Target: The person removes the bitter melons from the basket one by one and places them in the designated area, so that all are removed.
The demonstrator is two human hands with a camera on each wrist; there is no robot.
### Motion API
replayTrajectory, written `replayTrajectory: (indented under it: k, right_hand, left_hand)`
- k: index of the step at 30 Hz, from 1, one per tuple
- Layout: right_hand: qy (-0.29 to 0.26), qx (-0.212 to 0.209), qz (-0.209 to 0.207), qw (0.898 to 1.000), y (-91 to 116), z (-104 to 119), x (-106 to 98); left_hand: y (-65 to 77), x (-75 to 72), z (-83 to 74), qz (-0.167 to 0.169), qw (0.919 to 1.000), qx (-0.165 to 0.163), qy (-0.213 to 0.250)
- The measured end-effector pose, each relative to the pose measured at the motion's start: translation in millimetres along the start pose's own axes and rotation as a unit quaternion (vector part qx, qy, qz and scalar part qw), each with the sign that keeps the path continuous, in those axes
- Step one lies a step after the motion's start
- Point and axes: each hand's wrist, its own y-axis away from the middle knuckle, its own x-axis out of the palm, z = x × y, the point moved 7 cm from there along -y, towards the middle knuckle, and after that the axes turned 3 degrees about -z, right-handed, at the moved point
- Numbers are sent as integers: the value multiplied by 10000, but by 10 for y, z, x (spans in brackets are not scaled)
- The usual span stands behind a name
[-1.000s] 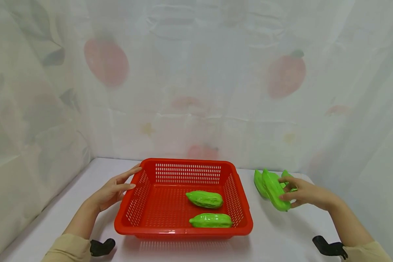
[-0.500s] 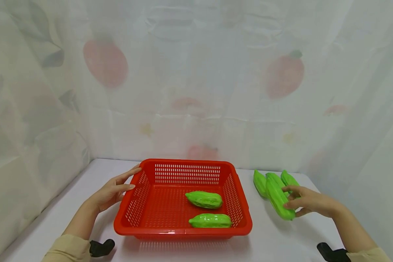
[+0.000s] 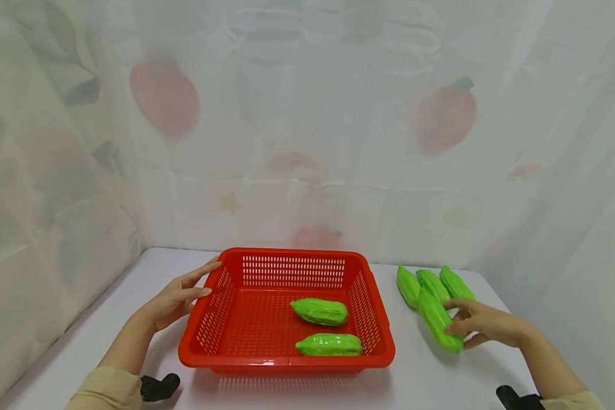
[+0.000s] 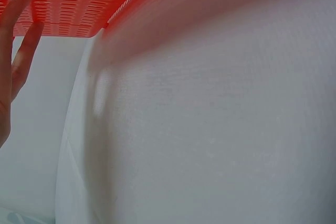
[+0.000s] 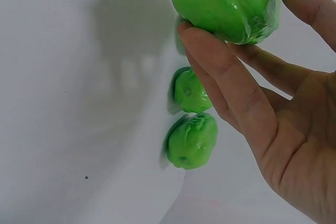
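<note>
Where the basket [image 3: 287,362] stands nearest: on the table [image 3: 415,376] between both arms, presumably for easy reach.
Two gourds [image 3: 320,312]: inside it, apart, towards the right wall, likely because that side is handiest for the right hand.
Right hand [image 3: 479,323]: thumb and fingers clamped on the held gourd [image 3: 435,319] by its near half, seemingly for control; whether it touches the table, I cannot tell.
Left hand [image 3: 176,297]: fingers spread apart against the basket's left side, unwrapped, apparently steadying it.
Three gourds [image 3: 409,286]: on the table beyond the held one, tips pointing away.
</note>
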Motion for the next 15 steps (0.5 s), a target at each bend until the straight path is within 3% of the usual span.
replayTrajectory:
  k: [15]
  right_hand:
    - [-91, 113, 149, 9998, -25, -127, 83]
  left_hand:
    - [1, -1, 4, -22, 10000, -15, 30]
